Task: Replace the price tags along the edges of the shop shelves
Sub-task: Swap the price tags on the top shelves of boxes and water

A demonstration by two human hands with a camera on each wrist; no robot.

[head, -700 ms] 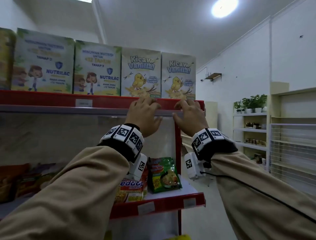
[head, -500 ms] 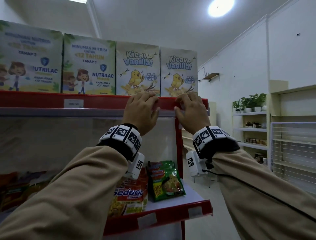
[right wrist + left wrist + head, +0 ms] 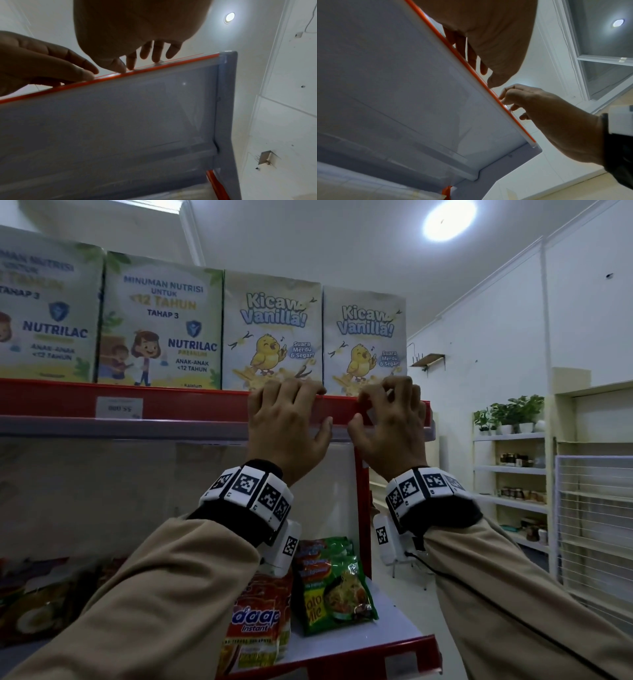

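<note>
The top shelf's red edge strip (image 3: pixel 205 402) carries one white price tag (image 3: pixel 119 407) at the left. My left hand (image 3: pixel 291 405) lies on the strip below the Kicaw Vanilla boxes (image 3: pixel 272 330), fingers fairly straight and pressing on it. Just to its right, near the shelf's end, my right hand (image 3: pixel 383 405) has curled fingers on the strip's top edge and its thumb at the lower edge. From below, the right wrist view shows my right fingertips (image 3: pixel 157 59) touching a clear cover on the orange-red strip (image 3: pixel 188 61). Any tag under the hands is hidden.
Nutrilac boxes (image 3: pixel 161 320) stand left of the vanilla boxes. Noodle packs (image 3: pixel 335 587) sit on the lower shelf, whose red edge (image 3: pixel 342 662) bears pale tags. A white rack (image 3: pixel 510 467) with jars and plants (image 3: pixel 513 412) stands against the right wall, across an open aisle.
Both hands stay on the strip's right end. My right fingers have curled up onto its top edge. The head view has shifted slightly leftward.
</note>
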